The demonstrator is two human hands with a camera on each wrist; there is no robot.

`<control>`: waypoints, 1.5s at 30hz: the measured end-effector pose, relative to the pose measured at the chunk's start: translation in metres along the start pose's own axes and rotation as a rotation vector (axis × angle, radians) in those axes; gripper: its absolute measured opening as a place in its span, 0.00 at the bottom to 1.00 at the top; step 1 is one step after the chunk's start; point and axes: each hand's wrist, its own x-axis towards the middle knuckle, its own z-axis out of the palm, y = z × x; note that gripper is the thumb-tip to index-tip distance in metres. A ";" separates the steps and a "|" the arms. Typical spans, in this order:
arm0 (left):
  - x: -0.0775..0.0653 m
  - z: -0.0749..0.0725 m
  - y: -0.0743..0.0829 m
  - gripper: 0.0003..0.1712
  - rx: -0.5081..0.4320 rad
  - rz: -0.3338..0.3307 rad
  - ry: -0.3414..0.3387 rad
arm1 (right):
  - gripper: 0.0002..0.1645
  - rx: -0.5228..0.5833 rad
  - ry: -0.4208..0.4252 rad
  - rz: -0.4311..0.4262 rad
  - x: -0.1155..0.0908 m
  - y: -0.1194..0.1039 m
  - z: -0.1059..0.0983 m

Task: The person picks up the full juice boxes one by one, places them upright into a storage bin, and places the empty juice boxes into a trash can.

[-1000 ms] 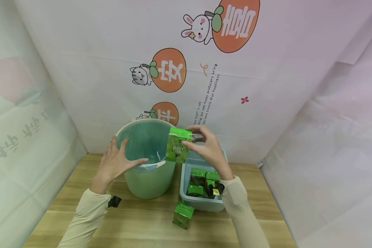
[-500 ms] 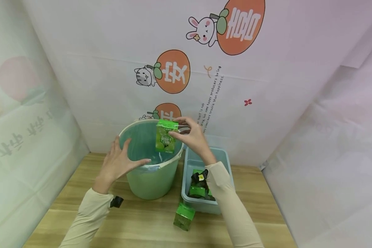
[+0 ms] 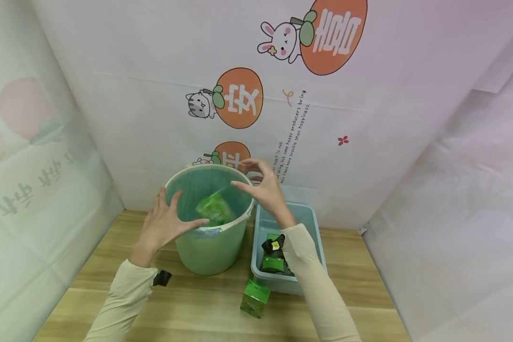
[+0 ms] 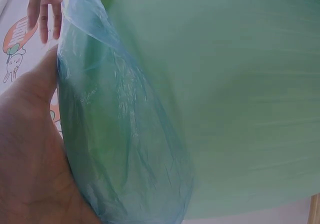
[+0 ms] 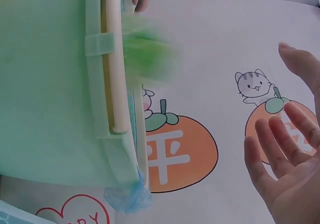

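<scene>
A green-topped packet, blurred, is dropping inside the pale green bin; in the right wrist view the packet is a green smear by the rim. My right hand hovers over the bin's right side, fingers spread and holding nothing. At the bin's left front, my left hand lies by the rim with thumb and fingers wide apart; whether it presses the rim is unclear. Beside it in the left wrist view, a thin bluish plastic bag hangs over the bin's edge.
Right of the bin stands a light blue tub holding several green packets, partly hidden by the right wrist's black strap. Another green packet sits on the wooden table before the tub. A printed white sheet rises behind.
My right hand has moved left over the bin and released the packet, which has fallen from its fingers into the bin. My left hand stays nearly in place.
</scene>
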 end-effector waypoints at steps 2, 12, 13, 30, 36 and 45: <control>0.000 0.001 0.000 0.73 -0.002 0.000 0.001 | 0.36 0.000 0.010 -0.006 -0.001 0.000 -0.001; 0.000 0.001 0.002 0.74 -0.003 0.000 -0.004 | 0.35 0.004 -0.016 0.027 -0.020 0.001 -0.011; 0.000 0.001 0.002 0.74 -0.004 -0.001 -0.004 | 0.35 0.003 -0.019 0.032 -0.023 0.002 -0.012; -0.001 0.000 0.002 0.74 -0.004 -0.015 -0.022 | 0.32 -0.037 -0.083 0.083 -0.117 0.016 -0.019; -0.001 0.000 0.003 0.75 -0.005 -0.019 -0.026 | 0.29 -0.019 -0.082 0.064 -0.155 0.027 -0.009; 0.000 0.002 0.002 0.75 -0.004 -0.018 -0.017 | 0.24 0.026 -0.081 0.080 -0.211 0.044 0.012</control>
